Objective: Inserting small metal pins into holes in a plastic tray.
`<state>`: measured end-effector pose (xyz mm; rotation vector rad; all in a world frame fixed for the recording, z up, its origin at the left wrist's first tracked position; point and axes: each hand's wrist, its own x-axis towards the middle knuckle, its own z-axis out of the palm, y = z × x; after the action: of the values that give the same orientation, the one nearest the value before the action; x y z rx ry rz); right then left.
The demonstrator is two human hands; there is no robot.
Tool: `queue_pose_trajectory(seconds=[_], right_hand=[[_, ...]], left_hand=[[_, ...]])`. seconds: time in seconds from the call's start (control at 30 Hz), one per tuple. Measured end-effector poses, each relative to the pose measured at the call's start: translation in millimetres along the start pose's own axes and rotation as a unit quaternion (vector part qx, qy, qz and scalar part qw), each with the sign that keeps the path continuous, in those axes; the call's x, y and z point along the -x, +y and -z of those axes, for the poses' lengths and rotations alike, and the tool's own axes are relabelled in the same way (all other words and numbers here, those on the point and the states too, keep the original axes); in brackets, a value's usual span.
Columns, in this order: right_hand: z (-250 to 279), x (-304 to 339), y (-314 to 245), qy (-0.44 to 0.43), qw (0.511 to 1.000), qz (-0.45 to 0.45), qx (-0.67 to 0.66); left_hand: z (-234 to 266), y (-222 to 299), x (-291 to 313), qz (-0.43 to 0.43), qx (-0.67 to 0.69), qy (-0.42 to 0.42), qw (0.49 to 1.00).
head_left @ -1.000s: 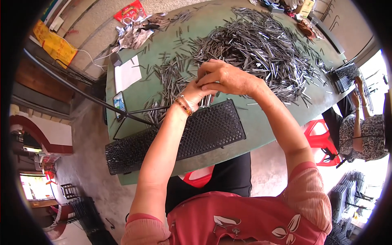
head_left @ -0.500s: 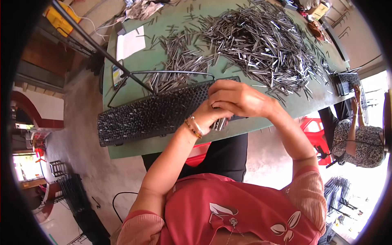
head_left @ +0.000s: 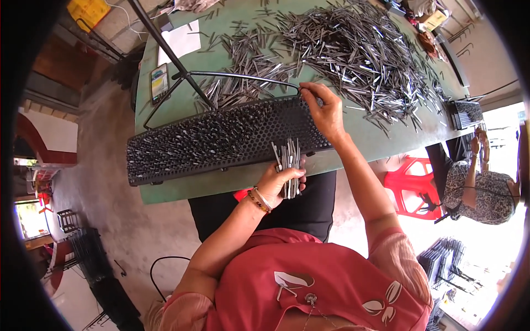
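My left hand (head_left: 279, 177) is closed around a bundle of thin grey metal strips (head_left: 290, 160), held upright at the near edge of a long black perforated rack (head_left: 287, 118). Many of the rack's holes on the left and middle are filled with strips standing on end; the right part shows open holes. At the rack's far right corner, my right hand (head_left: 326, 107) is closed with thumb and fingers on the rim, beside the end of a black metal rod (head_left: 243, 76). What lies between those fingertips is partly hidden.
A big heap of loose metal strips (head_left: 364, 60) covers the back of the green table (head_left: 221, 187). White paper (head_left: 185, 41) and a phone (head_left: 159, 83) lie back left. Another person (head_left: 480, 187) works at the right, near a red plastic stool (head_left: 411, 187).
My right hand has moved from above my left hand to the rack's far right corner. The strips in my left hand now show plainly. The rack and rod appear shifted in view.
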<state>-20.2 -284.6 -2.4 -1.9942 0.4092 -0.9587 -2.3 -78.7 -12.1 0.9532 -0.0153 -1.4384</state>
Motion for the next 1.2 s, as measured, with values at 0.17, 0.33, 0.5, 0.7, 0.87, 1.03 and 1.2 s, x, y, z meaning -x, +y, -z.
queue_pose_trajectory(seconds=[0.17,0.33,0.5,0.7,0.87,1.03,1.2], right_hand=[[-7,5,3,0.002,1.0,-0.016,0.026],[-11,8,1,0.019,0.999,-0.005,0.049],[-7,7,-7,0.023,0.987,0.05,0.149],[-10,11,9,0.035,0.978,0.115,0.169],[-7,12,-5,-0.041,0.959,0.156,0.234],[2,16,-9,-0.009,0.964,0.156,0.214],[16,30,-56,-0.248,0.948,-0.2,0.008]], left_hand=[[14,-4,-2,0.012,-0.006,-0.014,1.0],[21,-3,-1,0.016,-0.023,-0.023,0.999],[20,-1,1,0.011,-0.009,-0.043,0.999],[21,-1,3,0.012,0.001,-0.053,0.999],[25,-3,8,-0.01,-0.01,-0.054,0.998],[21,-1,11,-0.01,-0.008,-0.06,0.998],[19,1,13,-0.046,-0.033,-0.076,0.996]])
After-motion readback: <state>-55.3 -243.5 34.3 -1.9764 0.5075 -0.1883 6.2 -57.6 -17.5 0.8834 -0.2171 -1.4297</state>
